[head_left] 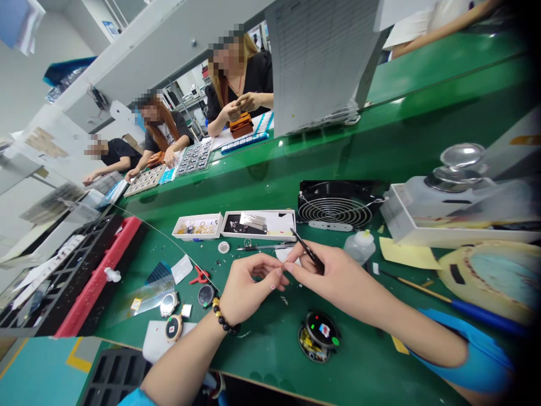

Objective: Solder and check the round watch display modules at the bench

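Honestly, the right hand clamps slim black tweezers and the left hand pinches a tiny speck, so one twitch could lose it on the glossy green table.

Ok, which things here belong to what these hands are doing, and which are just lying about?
In use: left hand, right hand, black tweezers held in the right hand.
Lying about: red-handled scissors, gold-rimmed round watch, caged fan, white plastic bottle, blue-handled tool.
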{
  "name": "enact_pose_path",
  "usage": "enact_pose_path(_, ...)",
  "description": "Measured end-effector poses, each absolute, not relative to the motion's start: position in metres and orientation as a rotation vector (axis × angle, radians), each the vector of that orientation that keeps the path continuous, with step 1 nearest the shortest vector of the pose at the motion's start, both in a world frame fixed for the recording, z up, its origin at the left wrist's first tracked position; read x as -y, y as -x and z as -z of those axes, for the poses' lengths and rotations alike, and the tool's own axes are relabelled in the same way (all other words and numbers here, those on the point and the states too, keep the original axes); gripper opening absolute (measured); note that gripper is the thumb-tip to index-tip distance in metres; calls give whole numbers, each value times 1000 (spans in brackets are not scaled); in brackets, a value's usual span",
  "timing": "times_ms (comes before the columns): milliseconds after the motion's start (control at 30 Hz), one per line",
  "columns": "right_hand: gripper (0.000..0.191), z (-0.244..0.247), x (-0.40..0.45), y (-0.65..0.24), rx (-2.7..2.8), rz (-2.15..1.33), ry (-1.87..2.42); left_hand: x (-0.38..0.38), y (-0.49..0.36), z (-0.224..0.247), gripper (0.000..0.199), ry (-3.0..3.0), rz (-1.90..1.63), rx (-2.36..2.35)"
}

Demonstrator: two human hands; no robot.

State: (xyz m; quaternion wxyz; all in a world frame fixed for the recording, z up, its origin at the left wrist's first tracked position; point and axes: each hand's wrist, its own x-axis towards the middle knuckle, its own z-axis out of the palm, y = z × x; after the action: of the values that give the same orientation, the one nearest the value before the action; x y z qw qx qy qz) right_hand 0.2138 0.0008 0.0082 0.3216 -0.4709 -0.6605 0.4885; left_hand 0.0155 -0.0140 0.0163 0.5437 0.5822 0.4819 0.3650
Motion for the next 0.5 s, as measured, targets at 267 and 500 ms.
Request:
enact_pose_path(267,27,-10,-2,-211,1752,-1273,1259,14,-14,-15,31,-1367,-856,-1136)
enact_pose_path(500,30,-11,-3,-213,1701,-1267,1281,11,-16,-12,34,-1350,-880,-1150)
